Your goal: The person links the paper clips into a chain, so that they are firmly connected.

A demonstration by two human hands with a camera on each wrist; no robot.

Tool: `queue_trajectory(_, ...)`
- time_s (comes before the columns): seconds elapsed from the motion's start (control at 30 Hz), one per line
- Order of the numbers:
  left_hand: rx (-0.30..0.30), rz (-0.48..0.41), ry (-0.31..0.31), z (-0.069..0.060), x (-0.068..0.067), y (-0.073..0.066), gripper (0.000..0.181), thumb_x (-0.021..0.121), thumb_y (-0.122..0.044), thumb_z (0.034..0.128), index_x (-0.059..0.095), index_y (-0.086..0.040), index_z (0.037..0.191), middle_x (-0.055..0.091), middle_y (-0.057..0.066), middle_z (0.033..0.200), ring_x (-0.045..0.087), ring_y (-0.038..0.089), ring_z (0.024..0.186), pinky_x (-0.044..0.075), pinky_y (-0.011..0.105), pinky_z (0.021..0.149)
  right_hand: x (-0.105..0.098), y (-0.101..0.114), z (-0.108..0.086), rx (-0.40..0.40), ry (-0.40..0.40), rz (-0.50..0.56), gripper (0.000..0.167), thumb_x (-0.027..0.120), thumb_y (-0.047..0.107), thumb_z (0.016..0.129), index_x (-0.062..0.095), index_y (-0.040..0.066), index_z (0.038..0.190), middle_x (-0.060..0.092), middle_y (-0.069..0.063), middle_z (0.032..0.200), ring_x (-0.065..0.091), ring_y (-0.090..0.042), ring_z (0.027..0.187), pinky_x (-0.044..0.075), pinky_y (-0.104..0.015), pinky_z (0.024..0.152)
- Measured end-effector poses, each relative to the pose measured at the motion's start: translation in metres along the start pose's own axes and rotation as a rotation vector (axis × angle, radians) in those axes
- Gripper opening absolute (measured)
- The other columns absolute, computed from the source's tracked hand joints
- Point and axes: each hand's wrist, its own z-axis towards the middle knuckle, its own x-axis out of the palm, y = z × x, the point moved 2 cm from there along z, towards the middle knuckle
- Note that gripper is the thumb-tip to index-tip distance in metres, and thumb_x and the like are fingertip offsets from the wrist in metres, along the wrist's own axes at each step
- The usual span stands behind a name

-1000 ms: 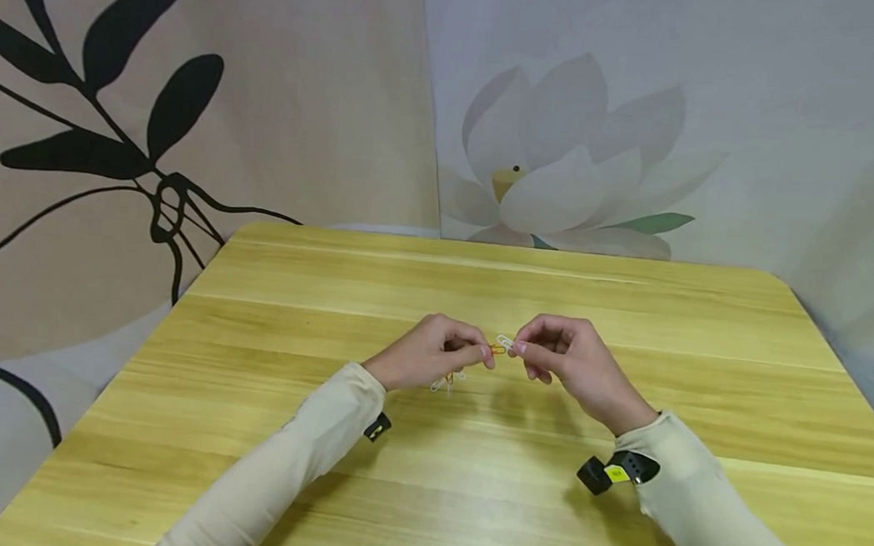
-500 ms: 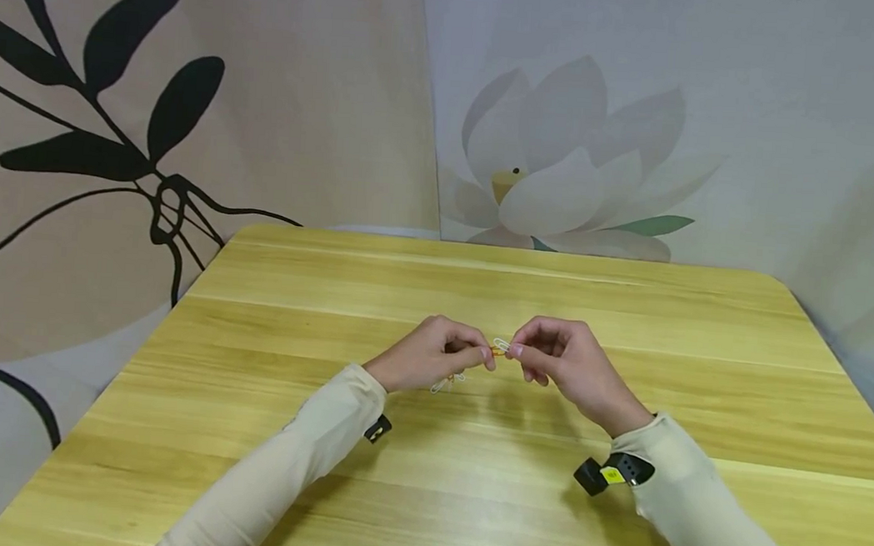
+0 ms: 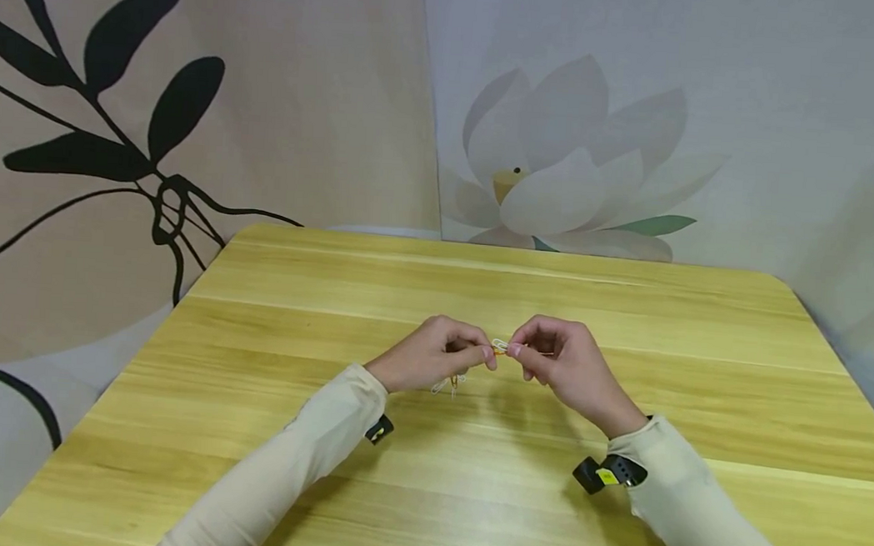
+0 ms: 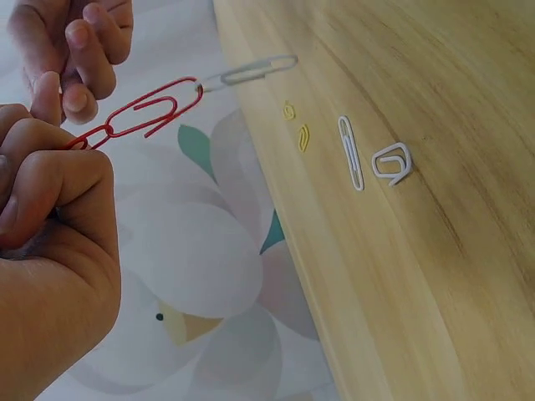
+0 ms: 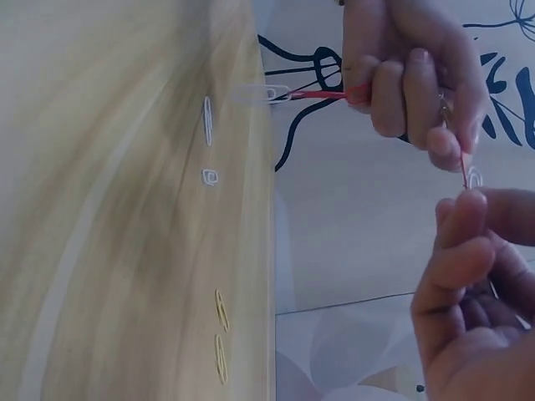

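Observation:
Above the table my left hand [image 3: 435, 352] pinches a red paper clip [image 5: 464, 167], which looks orange in the head view. Facing it, my right hand [image 3: 570, 369] holds a white paper clip [image 5: 475, 177] between thumb and fingers. The two clips meet in the small gap between the fingertips; whether they are linked cannot be told. Below my left hand dangles a chain: another red paper clip [image 4: 155, 107] with a white clip [image 4: 251, 72] hooked on its lower end. The left fingers hide the upper part of this chain.
On the wooden table [image 3: 251, 362] lie a long white clip [image 4: 351, 153], a squarish white clip [image 4: 392, 163] and two yellow clips [image 5: 221, 359]. A printed wall [image 3: 328, 91] rises behind the table's far edge.
My right hand has come slightly left, bringing the white paper clip closer against the red one. The dangling chain swings a little. My left hand stays nearly still.

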Motion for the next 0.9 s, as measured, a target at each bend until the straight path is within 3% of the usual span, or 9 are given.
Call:
queue_trajectory(0.13, -0.007, -0.025, 0.003, -0.0007, -0.0001, 0.0007, 0.025, 0.05, -0.013, 0.102, 0.073, -0.01, 0.096, 0.054, -0.002, 0.069, 0.044, 0.012, 0.059, 0.038, 0.021, 0.054, 0.0009, 0.0012, -0.0003, -0.027, -0.012, -0.03, 0.005, 0.066, 0.013, 0.097, 0.069, 0.008, 0.096, 0.059, -0.008, 0.074, 0.059, -0.017, 0.062, 0.037, -0.025, 0.045)
queue_trajectory(0.57, -0.011, -0.055, 0.017, -0.0016, -0.0026, -0.001, 0.026, 0.048, -0.011, 0.1024, 0.071, -0.006, 0.093, 0.05, -0.001, 0.064, 0.043, 0.011, 0.057, 0.038, 0.023, 0.054, 0.0009, 0.0072, -0.005, -0.048, -0.009, -0.083, 0.007, 0.067, 0.013, 0.096, 0.067, 0.005, 0.096, 0.061, -0.011, 0.074, 0.059, -0.013, 0.061, 0.033, -0.025, 0.044)
queue_trajectory(0.9, 0.0, 0.018, -0.009, -0.0019, -0.0059, 0.0008, 0.025, 0.05, -0.015, 0.1022, 0.072, -0.012, 0.091, 0.053, -0.004, 0.071, 0.036, 0.01, 0.057, 0.033, 0.021, 0.056, -0.0023, 0.0035, -0.0067, -0.033, 0.026, -0.09, 0.005, 0.064, 0.011, 0.098, 0.064, 0.006, 0.096, 0.059, -0.009, 0.076, 0.059, -0.013, 0.062, 0.033, -0.024, 0.046)
